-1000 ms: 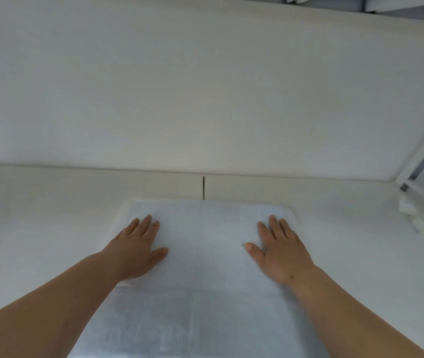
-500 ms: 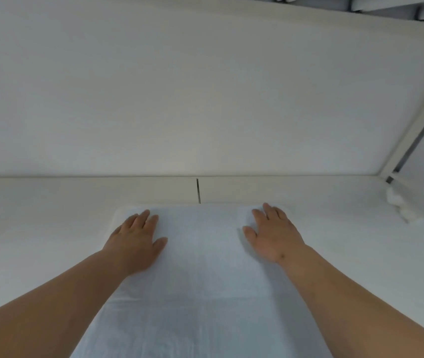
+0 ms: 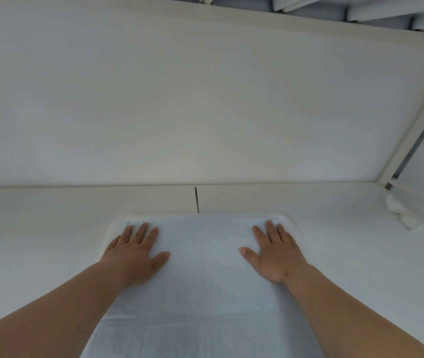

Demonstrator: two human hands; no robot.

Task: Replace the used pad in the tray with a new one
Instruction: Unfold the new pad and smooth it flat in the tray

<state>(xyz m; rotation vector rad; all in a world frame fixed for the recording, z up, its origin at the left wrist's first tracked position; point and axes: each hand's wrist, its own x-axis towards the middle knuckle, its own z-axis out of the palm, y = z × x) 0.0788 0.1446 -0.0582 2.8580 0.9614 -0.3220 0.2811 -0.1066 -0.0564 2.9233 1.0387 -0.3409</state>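
A pale blue-white pad (image 3: 203, 285) lies spread flat inside a white tray, whose rounded far rim (image 3: 200, 215) shows just past the pad's far edge. My left hand (image 3: 134, 254) presses flat on the pad near its far left corner, fingers straight and slightly spread. My right hand (image 3: 274, 254) presses flat near the far right corner in the same way. Neither hand holds anything. The pad's near end runs out of the bottom of the view.
The tray sits on a white surface (image 3: 37, 228) backed by a white wall panel (image 3: 205, 99). A thin dark seam (image 3: 196, 200) runs between tray and wall. A small crumpled white lump (image 3: 399, 211) lies at the right corner by a white post.
Both hands have slid along the pad toward its far edge and outward to the corners, staying flat on it.
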